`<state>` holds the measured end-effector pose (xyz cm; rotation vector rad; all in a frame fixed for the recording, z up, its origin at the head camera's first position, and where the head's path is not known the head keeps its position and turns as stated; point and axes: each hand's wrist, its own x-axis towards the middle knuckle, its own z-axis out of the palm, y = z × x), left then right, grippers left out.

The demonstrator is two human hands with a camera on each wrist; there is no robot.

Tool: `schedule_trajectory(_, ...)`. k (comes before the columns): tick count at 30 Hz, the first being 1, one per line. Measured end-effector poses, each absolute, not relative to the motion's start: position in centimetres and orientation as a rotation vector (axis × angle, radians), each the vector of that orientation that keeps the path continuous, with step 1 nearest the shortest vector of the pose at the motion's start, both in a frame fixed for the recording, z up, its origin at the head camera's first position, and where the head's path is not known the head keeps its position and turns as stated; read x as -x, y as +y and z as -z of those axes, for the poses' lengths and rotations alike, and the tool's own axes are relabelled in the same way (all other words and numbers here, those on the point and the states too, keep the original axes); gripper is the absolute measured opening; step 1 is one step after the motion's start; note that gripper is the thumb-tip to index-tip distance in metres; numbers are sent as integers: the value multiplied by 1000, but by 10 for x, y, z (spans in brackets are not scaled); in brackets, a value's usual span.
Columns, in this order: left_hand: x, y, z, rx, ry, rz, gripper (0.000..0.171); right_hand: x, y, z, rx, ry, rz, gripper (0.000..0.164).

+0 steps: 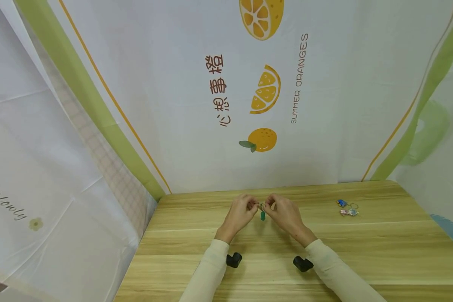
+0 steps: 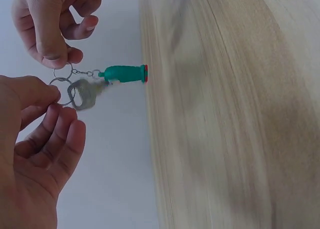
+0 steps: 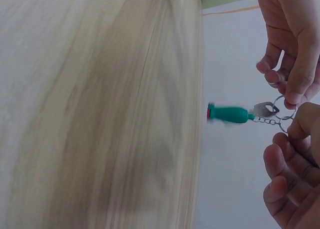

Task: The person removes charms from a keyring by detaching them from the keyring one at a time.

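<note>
Both hands meet above the wooden table (image 1: 264, 247), fingertips close together. My left hand (image 1: 241, 212) pinches a metal key ring (image 2: 74, 92) between thumb and index finger, and a silver key (image 2: 86, 95) hangs from it. With thumb and index finger, my right hand (image 1: 285, 214) grips the smaller ring of a keychain (image 3: 283, 125). The two rings overlap in both wrist views. From the keychain's short links (image 3: 266, 121) dangles a green bottle-shaped pendant (image 2: 125, 73) with a red end. The other fingers of each hand are loosely bent.
To the right on the table lie a blue charm (image 1: 341, 203) with a metal ring (image 1: 354, 205) and a pink-and-white charm (image 1: 349, 212). A white curtain (image 1: 173, 126) printed with oranges hangs behind the table's far edge. Black mounts (image 1: 234, 260) sit at both wrists.
</note>
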<state>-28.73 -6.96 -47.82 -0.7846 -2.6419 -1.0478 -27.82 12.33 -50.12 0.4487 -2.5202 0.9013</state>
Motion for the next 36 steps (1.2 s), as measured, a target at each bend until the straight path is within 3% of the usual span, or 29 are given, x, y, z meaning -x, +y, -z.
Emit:
schedule_trajectory(11,286,-67,479,753,-2669,986,11,278,124,501,-566,-2466,-868,11)
schedule_trajectory(36,285,-64,478,880,-2684,1083,12,280,126,499,-638,-2491,-980,10)
